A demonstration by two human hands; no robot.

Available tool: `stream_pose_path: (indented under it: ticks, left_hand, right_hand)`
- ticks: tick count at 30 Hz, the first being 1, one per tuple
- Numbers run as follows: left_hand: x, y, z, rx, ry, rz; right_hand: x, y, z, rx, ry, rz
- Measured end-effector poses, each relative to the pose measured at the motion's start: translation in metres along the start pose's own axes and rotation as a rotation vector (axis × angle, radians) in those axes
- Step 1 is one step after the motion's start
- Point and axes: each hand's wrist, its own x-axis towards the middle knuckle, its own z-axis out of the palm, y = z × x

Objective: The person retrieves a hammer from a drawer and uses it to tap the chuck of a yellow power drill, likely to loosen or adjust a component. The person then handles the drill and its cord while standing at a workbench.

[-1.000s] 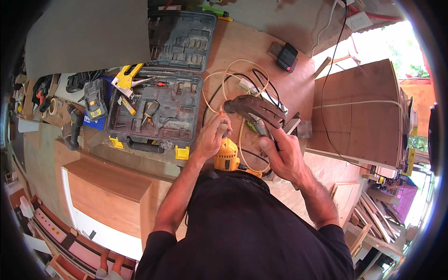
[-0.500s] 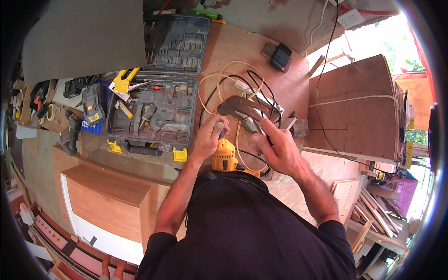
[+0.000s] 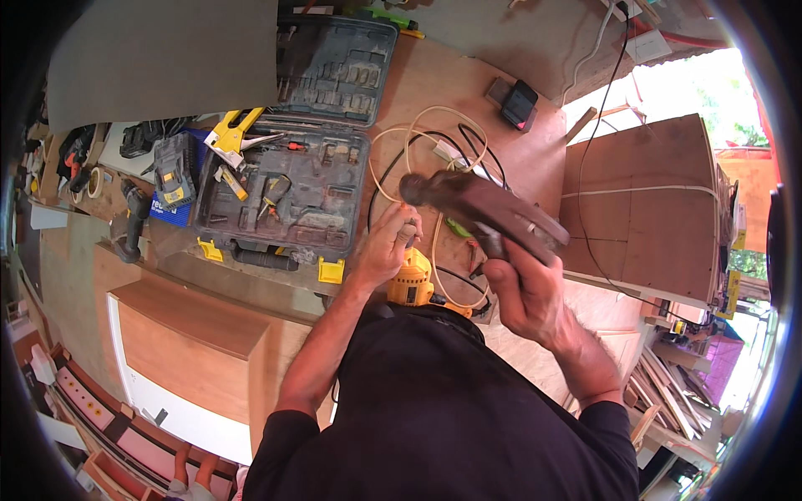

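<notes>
Hammer [image 3: 493,205] sits up over the worktop [image 3: 455,79], clamped in R hand [image 3: 529,290]; head is motion-blurred, striking face just beyond L hand's fingertips, claw end out to the right past R hand. Can't tell if face touches anything.

Big to small: worktop runs under & beyond both hands. Brown wooden cabinet [image 3: 647,225] stands right of R hand, pale cord strung across its face. Grey sheet [image 3: 163,67] well off, far left & beyond L hand. Tool case [image 3: 330,192] lies open left of L hand, near it, lid half folded back away from the person, yellow latches on near edge.

Yellow power tool [image 3: 409,280] just below L hand, btwn it and the person's shirt. L hand [image 3: 389,244] itself: fingers curled together, thumb in; can't tell what, if anything, is in them. Cordless drill [image 3: 134,219] well left of L hand, past the case. Charger [image 3: 174,174] btwn drill & case. Yellow staple gun [image 3: 231,138] on case's left edge, beyond-left of L hand. Black device [image 3: 520,102] beyond R hand, toward worktop's far edge. Smallest/thinnest: pale cable [image 3: 436,107], looped beyond both hands, w/ black cable alongside.
</notes>
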Motion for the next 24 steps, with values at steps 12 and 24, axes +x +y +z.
stream_pose_path:
  ticks: [12,24]
  left_hand:
    - [-0.003,-0.007,-0.004,0.112,-0.029,0.086]
    - [-0.003,0.000,-0.005,0.144,-0.067,0.010]
  right_hand:
    - [0.005,-0.003,-0.001,0.011,-0.122,0.103]
    - [0.001,0.011,0.000,-0.052,-0.298,0.200]
